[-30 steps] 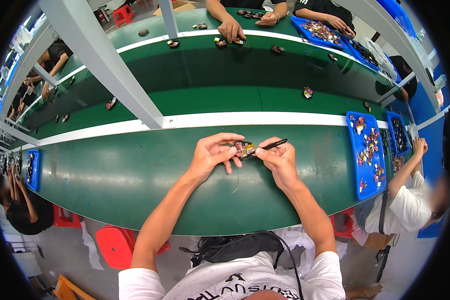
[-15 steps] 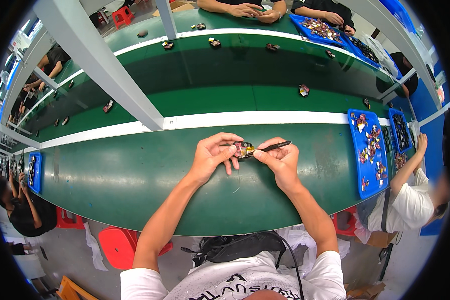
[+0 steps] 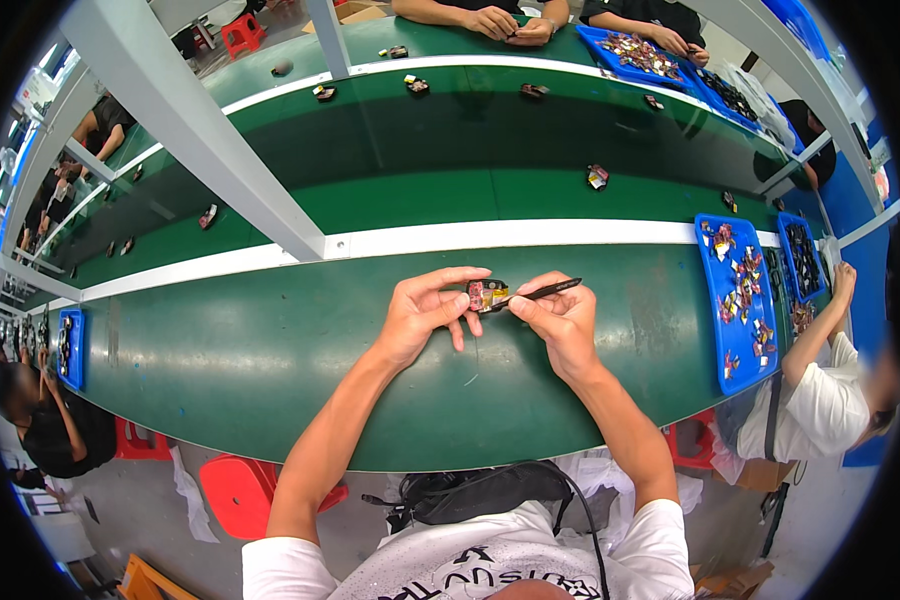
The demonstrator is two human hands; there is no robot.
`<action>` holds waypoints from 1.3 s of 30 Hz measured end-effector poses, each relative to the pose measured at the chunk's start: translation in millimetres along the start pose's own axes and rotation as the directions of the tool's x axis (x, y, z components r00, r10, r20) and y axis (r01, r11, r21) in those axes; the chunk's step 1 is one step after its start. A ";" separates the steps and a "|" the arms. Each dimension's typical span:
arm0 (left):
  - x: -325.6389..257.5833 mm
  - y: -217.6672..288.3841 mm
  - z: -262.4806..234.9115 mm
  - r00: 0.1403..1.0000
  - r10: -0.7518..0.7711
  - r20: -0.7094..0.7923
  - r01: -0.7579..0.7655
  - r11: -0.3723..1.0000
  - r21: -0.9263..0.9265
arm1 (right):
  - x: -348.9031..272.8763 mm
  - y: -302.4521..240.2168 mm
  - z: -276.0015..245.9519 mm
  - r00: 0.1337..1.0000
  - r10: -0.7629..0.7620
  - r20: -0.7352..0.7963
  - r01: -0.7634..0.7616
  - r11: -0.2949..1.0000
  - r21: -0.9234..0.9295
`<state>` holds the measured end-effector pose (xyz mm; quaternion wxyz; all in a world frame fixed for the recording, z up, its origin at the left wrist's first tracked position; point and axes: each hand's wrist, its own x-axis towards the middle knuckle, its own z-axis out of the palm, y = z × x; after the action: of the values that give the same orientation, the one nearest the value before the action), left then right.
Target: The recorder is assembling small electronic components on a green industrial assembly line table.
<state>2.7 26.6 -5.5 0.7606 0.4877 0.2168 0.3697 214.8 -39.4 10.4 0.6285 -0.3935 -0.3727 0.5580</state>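
Over the green bench (image 3: pixel 270 400), my left hand (image 3: pixel 416 318) is closed on a small black electronic housing (image 3: pixel 487 294). Its face shows a red circuit board and a yellow patch. My right hand (image 3: pixel 565 325) pinches slim black tweezers (image 3: pixel 553 289), slanted down to the left. Their tip meets the housing's right side near the yellow patch; whether it touches a part inside is too small to tell. Thumb and fingertips of my left hand grip the housing's left edge.
A conveyor belt (image 3: pixel 390 180) beyond a white rail (image 3: pixel 450 236) carries several housings. At right stand a blue tray (image 3: pixel 711 300) of small boards and another blue tray (image 3: pixel 818 280) of black parts. A grey post (image 3: pixel 210 140) rises at left. Co-workers sit around the line.
The housings on the belt have shifted a little to the left. In my left hand the housing has tilted, so more of its face shows. Both hands stay nearly in place.
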 end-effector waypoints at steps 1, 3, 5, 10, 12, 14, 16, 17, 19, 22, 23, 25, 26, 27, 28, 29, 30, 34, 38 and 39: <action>0.1 -1.1 -0.2 1.000 -0.002 0.002 0.002 1.000 0.000 | -0.3 -0.2 0.6 1.000 0.021 0.002 -0.021 1.000 -0.004; 0.4 -2.1 0.0 0.999 0.048 0.017 -0.049 0.997 0.055 | -0.4 0.2 -0.8 0.999 0.042 0.001 -0.042 0.999 -0.007; 0.1 -1.2 0.6 0.998 0.054 0.015 -0.055 0.996 0.072 | 0.0 1.7 -4.9 0.997 0.076 0.015 -0.076 0.997 -0.011; 0.0 0.1 2.2 0.999 0.045 -0.007 -0.044 0.997 0.066 | 1.1 8.8 1.4 0.998 -0.049 -0.037 0.047 0.997 -0.067; 0.2 0.7 2.9 0.999 0.038 -0.008 -0.038 0.997 0.067 | -0.2 11.5 0.4 0.990 -0.137 -0.043 0.133 0.987 -0.092; 0.8 0.8 2.1 0.999 0.037 -0.006 -0.036 0.997 0.064 | -2.2 11.7 -1.7 0.977 -0.212 -0.034 0.196 0.945 -0.260; 0.5 0.9 1.1 0.999 0.034 -0.001 -0.034 0.997 0.063 | -4.0 10.4 2.1 0.969 -0.243 -0.036 0.223 0.932 -0.286; 0.3 0.9 0.7 1.000 0.030 -0.002 -0.030 0.998 0.057 | -4.6 10.0 3.8 0.961 -0.275 -0.036 0.250 0.916 -0.314; 0.6 0.7 1.4 1.000 0.024 0.002 -0.024 0.998 0.050 | -5.2 9.8 3.9 0.951 -0.308 -0.021 0.280 0.889 -0.361; 0.1 1.3 2.6 1.000 0.024 -0.003 -0.024 0.998 0.053 | -5.3 10.2 5.3 0.927 -0.374 0.013 0.343 0.834 -0.433; 0.0 1.6 2.5 1.000 0.020 -0.008 -0.020 0.999 0.047 | -5.4 10.3 5.8 0.912 -0.409 0.031 0.377 0.805 -0.459; -0.4 1.7 1.0 1.000 0.016 -0.013 -0.015 0.999 0.040 | -5.5 10.2 6.9 0.908 -0.417 0.043 0.387 0.792 -0.472; -0.8 0.9 -0.4 1.000 0.019 -0.015 -0.018 0.999 0.041 | -5.6 10.4 7.4 0.903 -0.426 0.056 0.397 0.778 -0.486; -0.9 0.5 -1.0 1.000 0.023 -0.017 -0.022 0.999 0.041 | -5.6 10.2 7.4 0.903 -0.425 0.057 0.397 0.778 -0.486; -0.9 0.4 -1.0 1.000 0.023 -0.017 -0.022 0.999 0.041 | -5.7 10.1 7.4 0.907 -0.418 0.054 0.390 0.783 -0.484; -0.7 0.4 -1.0 0.999 0.025 -0.022 -0.024 0.999 0.039 | -5.7 10.0 7.3 0.910 -0.411 0.051 0.383 0.788 -0.482; -0.5 0.2 -1.0 0.999 0.026 -0.024 -0.025 0.999 0.037 | -5.5 10.3 6.9 0.910 -0.411 0.050 0.382 0.788 -0.482; -0.8 -0.6 -1.5 1.000 0.013 -0.019 -0.012 0.999 0.043 | -3.4 10.8 4.2 0.922 -0.383 0.057 0.363 0.803 -0.472; 0.0 1.0 1.2 0.999 0.012 -0.030 -0.011 0.999 0.048 | -2.4 11.3 3.7 0.933 -0.355 0.055 0.338 0.815 -0.471; -0.3 2.0 2.0 0.999 0.016 -0.034 -0.015 0.998 0.053 | -2.7 11.2 4.4 0.933 -0.355 0.055 0.338 0.815 -0.471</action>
<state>3.2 25.7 -2.8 0.7406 0.5028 0.2359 0.3782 206.0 -41.0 2.0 0.6107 -0.4702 -0.5514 0.3192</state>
